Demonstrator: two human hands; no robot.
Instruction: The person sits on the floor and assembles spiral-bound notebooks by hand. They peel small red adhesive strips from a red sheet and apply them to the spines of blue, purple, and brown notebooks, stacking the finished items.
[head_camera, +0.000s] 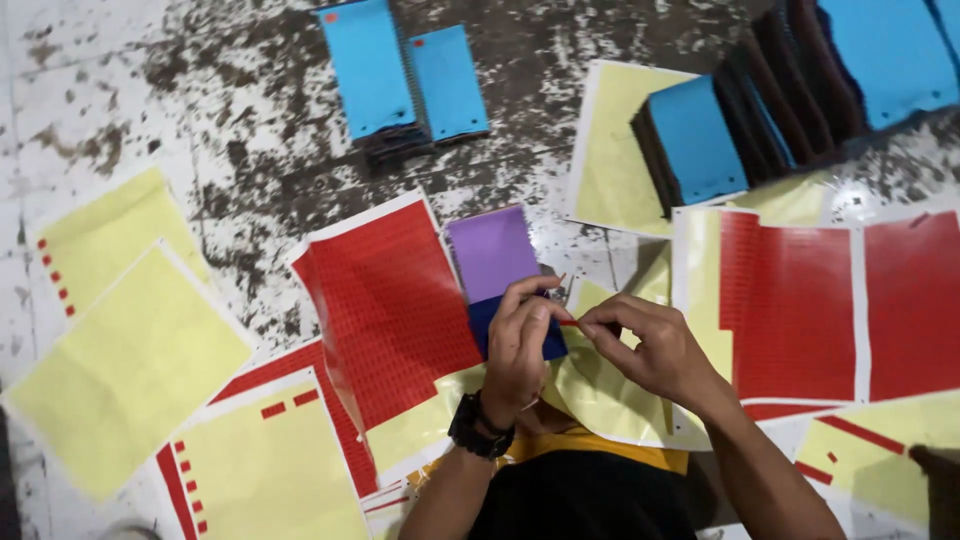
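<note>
The left hand is rising from a forearm that is wearing a black wristband, and it is curling over the lower edge of a dark blue card, fingers bent and thumb tucked toward the right hand. The right hand is coming in from the lower right, wrist bent, with its thumb and forefinger pressed together on a small red sticker. The sticker is sitting just at the right edge of the dark blue card, between the two hands' fingertips, and the left fingertips are touching it as well.

Taking the dark blue card as the landmark: a purple card is lying directly above it, overlapping its top. A large red sticker sheet is lying just to its left, tilted. Yellow backing sheets with a few red stickers left on them are spread well to its left and lower left. More red sheets are lying to its right, beyond the right hand. Stacks of light blue cards are standing well above it on the stained floor, and others are up to its right.
</note>
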